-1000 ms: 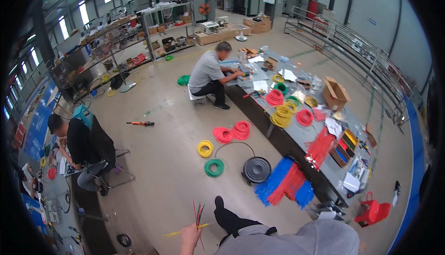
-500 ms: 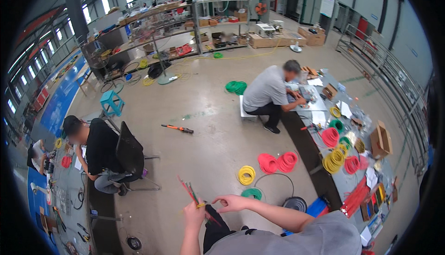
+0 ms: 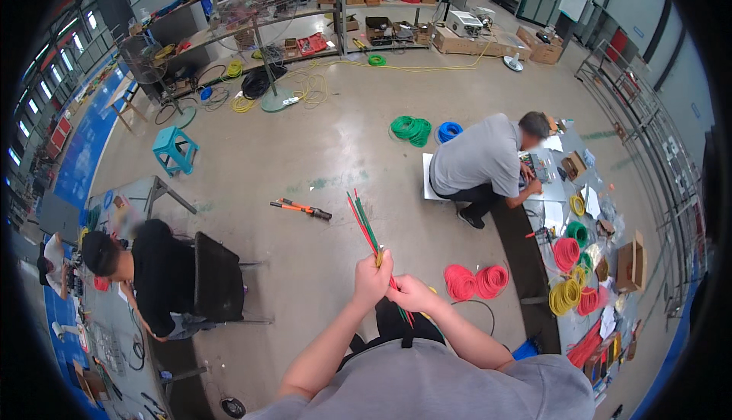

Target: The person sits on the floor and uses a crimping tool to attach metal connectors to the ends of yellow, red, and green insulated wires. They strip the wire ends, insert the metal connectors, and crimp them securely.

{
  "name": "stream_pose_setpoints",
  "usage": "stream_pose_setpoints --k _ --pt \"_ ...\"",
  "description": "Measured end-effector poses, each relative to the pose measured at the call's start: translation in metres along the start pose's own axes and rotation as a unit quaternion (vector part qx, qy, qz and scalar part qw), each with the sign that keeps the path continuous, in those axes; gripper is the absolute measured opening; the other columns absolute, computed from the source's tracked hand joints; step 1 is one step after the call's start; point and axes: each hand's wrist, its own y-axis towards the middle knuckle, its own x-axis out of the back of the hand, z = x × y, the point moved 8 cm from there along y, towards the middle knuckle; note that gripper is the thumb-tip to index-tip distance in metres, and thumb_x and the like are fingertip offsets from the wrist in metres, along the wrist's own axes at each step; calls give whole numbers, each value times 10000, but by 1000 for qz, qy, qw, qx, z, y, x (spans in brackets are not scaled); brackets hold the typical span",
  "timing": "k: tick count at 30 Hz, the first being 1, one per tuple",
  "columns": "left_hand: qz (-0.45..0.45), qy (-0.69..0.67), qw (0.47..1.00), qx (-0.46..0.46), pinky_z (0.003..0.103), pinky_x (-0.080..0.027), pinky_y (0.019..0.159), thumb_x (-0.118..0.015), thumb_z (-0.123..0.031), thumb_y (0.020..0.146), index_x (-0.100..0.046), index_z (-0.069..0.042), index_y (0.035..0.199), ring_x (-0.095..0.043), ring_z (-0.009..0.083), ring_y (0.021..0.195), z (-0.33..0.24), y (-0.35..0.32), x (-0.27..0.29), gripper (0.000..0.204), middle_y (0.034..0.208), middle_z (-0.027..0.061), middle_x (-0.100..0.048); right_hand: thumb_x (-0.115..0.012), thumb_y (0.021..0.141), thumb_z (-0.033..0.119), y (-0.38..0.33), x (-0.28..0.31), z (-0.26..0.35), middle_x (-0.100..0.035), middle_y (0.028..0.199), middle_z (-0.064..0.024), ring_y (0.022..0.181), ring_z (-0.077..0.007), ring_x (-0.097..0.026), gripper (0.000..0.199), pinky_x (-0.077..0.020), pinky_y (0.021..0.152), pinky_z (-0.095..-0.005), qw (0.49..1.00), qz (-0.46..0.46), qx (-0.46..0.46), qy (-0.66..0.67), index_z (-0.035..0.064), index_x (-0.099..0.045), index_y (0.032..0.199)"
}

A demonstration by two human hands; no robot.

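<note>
A thin bundle of red and green wires (image 3: 364, 223) stands slanted in front of my body, its loose ends pointing up and away. My left hand (image 3: 371, 280) is closed around the bundle's middle. A yellow band or wire (image 3: 380, 257) shows across it at the top of that fist. Just below and to the right, my right hand (image 3: 412, 296) has its fingers pinched at the same bundle, touching or almost touching the left. The lower wire ends come out beneath both hands, partly hidden by them.
On the floor ahead lie orange-handled cutters (image 3: 302, 209) and red wire coils (image 3: 476, 282). A co-worker in grey (image 3: 478, 157) sits at the cluttered right-hand table (image 3: 555, 214). Another in black (image 3: 162, 271) sits at the left table. A teal stool (image 3: 174, 150) stands farther off.
My left hand has brought the wire bundle right, in front of my body. My right hand, apart with fingers extended before, has closed on the bundle. The view has tilted downward.
</note>
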Motion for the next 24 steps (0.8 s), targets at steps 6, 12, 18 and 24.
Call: stream_pose_setpoints --k 6,12,18,24 --pt "-60 42 997 17 342 -395 490 -600 -253 1049 -557 -10 693 -492 93 533 39 224 2 433 560 30 -527 -597 982 280 211 122 -10 -645 702 -172 633 -317 -645 288 -508 629 -431 993 26 76 -87 13 -645 886" --pt "-213 103 971 27 368 -411 472 -634 -206 1017 -576 1 672 -527 142 474 63 379 82 407 519 95 -527 -597 930 345 418 177 57 -682 755 -230 717 -439 -669 350 -533 670 -522 961 153 63 -222 29 -698 818" --pt "-245 94 965 12 374 -424 476 -661 -200 995 -609 11 681 -581 147 484 83 511 142 382 526 110 -552 -600 890 300 585 198 78 -670 704 -224 677 -435 -665 318 -539 658 -529 924 222 88 -300 34 -687 739" --pt "-252 116 961 12 342 -443 500 -716 -257 968 -636 14 759 -556 124 508 104 650 213 352 552 59 -546 -593 937 321 751 223 97 -665 736 -247 708 -456 -665 350 -537 658 -541 916 191 130 -327 23 -684 776"
